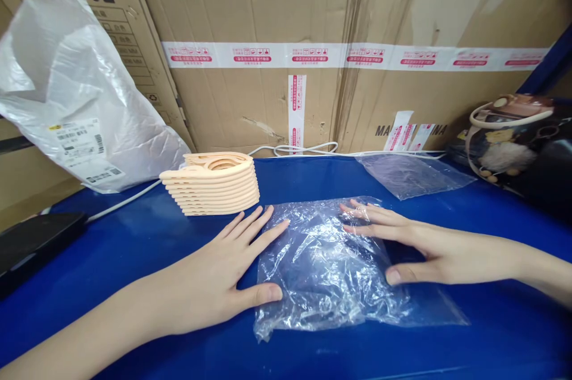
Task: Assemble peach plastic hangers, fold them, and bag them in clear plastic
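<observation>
A crinkled clear plastic bag [326, 267] lies flat on the blue tabletop in front of me. My left hand [223, 267] rests at its left edge with fingers stretched out and thumb apart, touching the film. Over the bag's right side, my right hand [415, 243] is spread, some fingertips on or just under the film; which of these I cannot tell. A neat stack of cream plastic hangers [212, 186] stands just beyond my left fingertips. Neither hand grips anything.
At the back left leans a white plastic mailer bag [89, 106] with labels. A black device [40, 243] sits at the left edge. Behind are cardboard boxes [250, 106], a white cable [304, 150], another clear bag [411, 174], and a brown-lidded bottle [509, 136] at right.
</observation>
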Demonstrator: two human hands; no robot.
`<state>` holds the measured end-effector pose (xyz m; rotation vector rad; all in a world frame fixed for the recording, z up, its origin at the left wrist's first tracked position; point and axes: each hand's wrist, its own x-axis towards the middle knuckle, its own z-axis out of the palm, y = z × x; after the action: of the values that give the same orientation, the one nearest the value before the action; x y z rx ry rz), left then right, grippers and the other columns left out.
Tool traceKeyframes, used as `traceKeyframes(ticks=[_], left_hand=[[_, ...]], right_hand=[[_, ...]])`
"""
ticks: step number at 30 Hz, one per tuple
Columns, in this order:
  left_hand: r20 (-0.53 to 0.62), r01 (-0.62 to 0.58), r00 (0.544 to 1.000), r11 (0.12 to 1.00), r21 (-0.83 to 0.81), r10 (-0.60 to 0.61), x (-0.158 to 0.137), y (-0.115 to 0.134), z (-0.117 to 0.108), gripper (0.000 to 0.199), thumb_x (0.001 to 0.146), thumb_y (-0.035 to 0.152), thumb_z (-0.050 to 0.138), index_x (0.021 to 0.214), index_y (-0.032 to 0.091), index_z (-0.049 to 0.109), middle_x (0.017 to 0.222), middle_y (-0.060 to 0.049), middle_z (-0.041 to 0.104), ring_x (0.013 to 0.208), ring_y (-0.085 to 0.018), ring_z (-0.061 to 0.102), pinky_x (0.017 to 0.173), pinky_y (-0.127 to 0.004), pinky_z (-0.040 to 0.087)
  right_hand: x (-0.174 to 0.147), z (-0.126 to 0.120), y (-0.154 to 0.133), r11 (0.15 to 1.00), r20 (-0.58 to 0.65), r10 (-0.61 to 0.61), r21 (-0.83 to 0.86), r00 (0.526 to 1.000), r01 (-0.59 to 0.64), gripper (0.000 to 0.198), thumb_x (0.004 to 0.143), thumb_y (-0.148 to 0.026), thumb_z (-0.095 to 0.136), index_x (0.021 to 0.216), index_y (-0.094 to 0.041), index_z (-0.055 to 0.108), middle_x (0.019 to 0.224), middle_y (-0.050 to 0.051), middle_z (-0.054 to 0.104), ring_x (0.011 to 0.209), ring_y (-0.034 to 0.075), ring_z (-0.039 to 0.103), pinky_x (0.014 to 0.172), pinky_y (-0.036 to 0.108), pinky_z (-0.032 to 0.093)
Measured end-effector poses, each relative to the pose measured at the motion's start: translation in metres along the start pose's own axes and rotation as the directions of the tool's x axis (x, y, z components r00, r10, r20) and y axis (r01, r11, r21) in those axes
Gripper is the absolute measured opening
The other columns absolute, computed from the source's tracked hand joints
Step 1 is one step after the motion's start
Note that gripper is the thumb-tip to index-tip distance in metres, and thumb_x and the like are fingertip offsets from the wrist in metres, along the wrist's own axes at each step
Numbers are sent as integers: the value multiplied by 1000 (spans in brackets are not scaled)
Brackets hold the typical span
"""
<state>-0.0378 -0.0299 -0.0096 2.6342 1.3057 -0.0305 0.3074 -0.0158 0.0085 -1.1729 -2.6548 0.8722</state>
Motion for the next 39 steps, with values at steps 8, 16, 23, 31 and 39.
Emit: traceKeyframes(ticks=[8, 16, 23, 31, 39], left_hand=[[-26, -11, 1000, 1000, 3, 11, 1, 2, 0, 80, 89, 68, 41, 153, 31, 9, 158, -7, 7, 144, -36, 10, 110, -63, 24], [-55, 2, 998, 1000, -20, -3, -2, -3, 1, 80, 89, 66, 44, 152, 33, 9, 159, -4, 7, 144, -35, 11, 111, -60, 25], [-97, 34, 995, 999, -3, -34, -4, -3, 7, 79, 88, 67, 45, 152, 36, 12, 159, -4, 12, 144, -35, 14, 112, -58, 26], [-237, -63, 967, 989, 132, 93, -19, 0, -17, 75, 93, 52, 47, 153, 33, 8, 159, -2, 18, 142, -31, 27, 110, -50, 35], [-448, 41, 894, 998, 54, -13, -16, -64, -100, 73, 85, 66, 48, 143, 24, 39, 150, -4, 40, 134, -33, 40, 104, -54, 35]], right_hand=[[17, 5, -1, 942, -272, 158, 329, 949, -62, 35, 85, -52, 60, 77, -21, 73, 94, 5, 72, 94, 25, 64, 96, 41, 44], [18, 5, 4, 853, -217, 163, 521, 962, -26, 28, 84, -47, 63, 80, -20, 72, 90, 4, 70, 88, 20, 63, 86, 33, 46], [18, 5, 11, 889, -206, 132, 456, 970, -24, 26, 83, -45, 66, 85, -21, 76, 96, 4, 70, 90, 20, 63, 86, 32, 45], [2, -15, 2, 972, -208, 141, 216, 968, -96, 30, 89, -44, 58, 89, -20, 74, 98, 6, 72, 93, 24, 63, 88, 34, 44], [-5, -28, -9, 994, -409, 105, 23, 907, -105, 33, 88, -51, 57, 86, -21, 71, 90, 6, 72, 84, 22, 63, 78, 33, 45]])
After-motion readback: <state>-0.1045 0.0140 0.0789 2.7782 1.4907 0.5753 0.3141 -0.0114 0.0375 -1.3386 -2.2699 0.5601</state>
